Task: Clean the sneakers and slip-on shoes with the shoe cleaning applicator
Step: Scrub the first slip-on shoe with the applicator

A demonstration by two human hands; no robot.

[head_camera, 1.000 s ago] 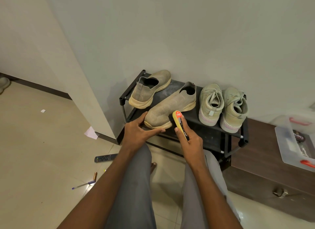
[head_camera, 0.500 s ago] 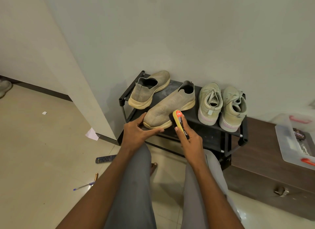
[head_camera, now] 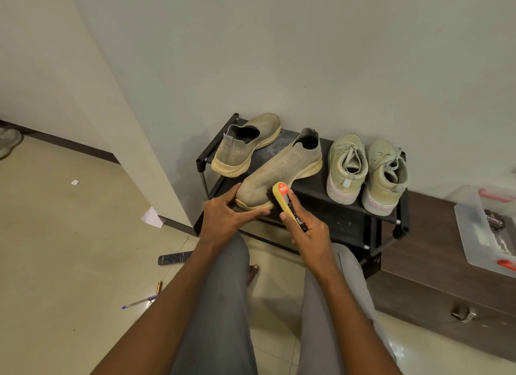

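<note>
Little has shifted: left hand [head_camera: 223,218] still pinches beige knit slip-on shoe's [head_camera: 279,170] toe, right hand [head_camera: 308,232] clamped on yellow applicator [head_camera: 284,204] at shoe's 5 o'clock; hard rubbing might shove shoe off black rack [head_camera: 349,215].

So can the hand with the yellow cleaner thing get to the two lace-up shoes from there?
Probably yes. The right hand holds the applicator at the slip-on's toe, and the sneakers sit just to its right on the same rack, with only bare shelf between.
</note>
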